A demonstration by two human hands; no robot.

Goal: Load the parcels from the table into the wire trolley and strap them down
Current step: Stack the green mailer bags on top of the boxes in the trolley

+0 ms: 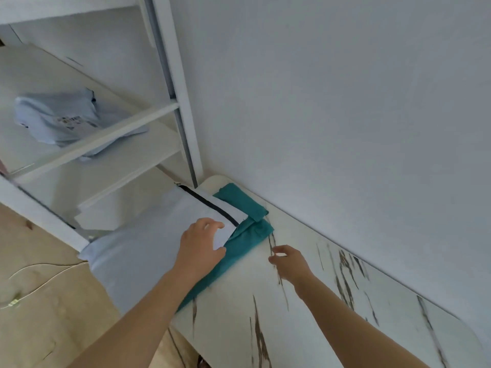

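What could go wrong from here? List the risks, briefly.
1. The pale parcel overhangs the table edge under the left hand; it may slide to the floor.
2. Lifting it might drag the teal parcel beneath along.
3. The floor cable could catch a foot.
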